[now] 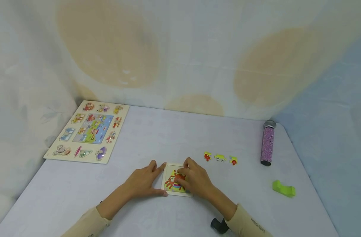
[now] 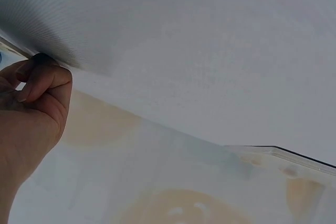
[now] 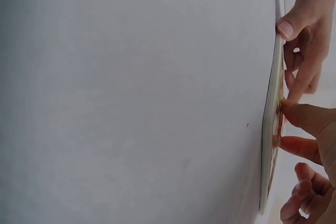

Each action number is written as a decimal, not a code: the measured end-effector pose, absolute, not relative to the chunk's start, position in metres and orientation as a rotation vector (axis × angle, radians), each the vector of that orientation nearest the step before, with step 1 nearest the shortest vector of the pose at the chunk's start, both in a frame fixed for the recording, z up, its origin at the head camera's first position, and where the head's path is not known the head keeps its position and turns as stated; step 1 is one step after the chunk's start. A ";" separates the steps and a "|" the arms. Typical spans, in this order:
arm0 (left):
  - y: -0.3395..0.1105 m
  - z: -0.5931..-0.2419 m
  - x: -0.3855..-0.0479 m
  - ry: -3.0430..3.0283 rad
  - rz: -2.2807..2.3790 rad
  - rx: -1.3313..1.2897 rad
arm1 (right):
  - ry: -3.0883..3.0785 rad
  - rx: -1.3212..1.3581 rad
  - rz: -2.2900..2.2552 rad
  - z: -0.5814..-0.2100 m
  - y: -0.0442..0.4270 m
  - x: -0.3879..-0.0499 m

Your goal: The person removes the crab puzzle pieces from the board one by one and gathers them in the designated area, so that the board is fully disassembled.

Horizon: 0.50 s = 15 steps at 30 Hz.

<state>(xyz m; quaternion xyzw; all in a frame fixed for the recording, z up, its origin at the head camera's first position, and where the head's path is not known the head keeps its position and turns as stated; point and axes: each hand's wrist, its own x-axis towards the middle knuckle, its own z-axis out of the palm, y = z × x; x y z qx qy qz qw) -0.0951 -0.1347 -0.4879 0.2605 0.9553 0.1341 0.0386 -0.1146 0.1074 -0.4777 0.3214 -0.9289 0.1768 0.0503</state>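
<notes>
A small square puzzle board (image 1: pixel 178 194) with a pale frame and a red animal picture lies near the front middle of the table. My left hand (image 1: pixel 143 181) holds its left side, thumb at the near corner and index finger at the far corner. Over the picture, my right hand (image 1: pixel 198 179) pinches a puzzle piece (image 1: pixel 180 177) between thumb and index finger. From the right wrist, the right thumb (image 3: pixel 302 115) and index finger meet the board's face; the piece there is mostly hidden. In the left wrist view the left hand (image 2: pixel 39 106) appears at the edge.
Three loose puzzle pieces (image 1: pixel 220 158) lie right of the board. A larger picture puzzle (image 1: pixel 109 154) sits at the back left. On the right are a purple glittery microphone-shaped thing (image 1: pixel 267 144) and a green curved block (image 1: pixel 283 189). A black object (image 1: pixel 219 226) lies by the right sleeve.
</notes>
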 end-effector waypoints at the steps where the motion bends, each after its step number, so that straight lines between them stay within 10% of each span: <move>1: -0.135 -0.488 -0.095 2.930 0.411 0.800 | -2.832 0.974 0.556 -0.478 0.107 -0.115; 15: -0.134 -0.488 -0.095 2.899 0.421 0.789 | -2.810 0.971 0.631 -0.467 0.148 -0.132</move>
